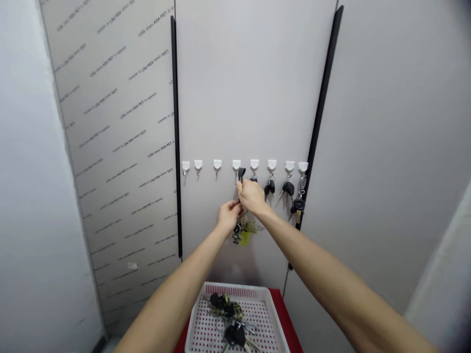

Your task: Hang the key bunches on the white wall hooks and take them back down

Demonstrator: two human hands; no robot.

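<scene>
Both hands are closed on one bunch of keys (237, 234), which hangs in front of the grey panel. A black strap loop (242, 172) sticks up from the fingers of my right hand (252, 194), beside a white wall hook (236, 164). Just below and to the left, the fingers of my left hand (228, 215) pinch the bunch. Beneath them dangle metal pieces and a yellow-green tag (245, 238). My fingers hide the middle of the bunch. I cannot tell whether the loop touches the hook.
Hooks on the right carry black-headed keys (270, 187); three bare hooks (217, 164) are at the left. Below, a white perforated basket (274, 314) holds more keys (235, 335) on a red surface (282, 309). Black vertical strips (176, 137) flank the panel.
</scene>
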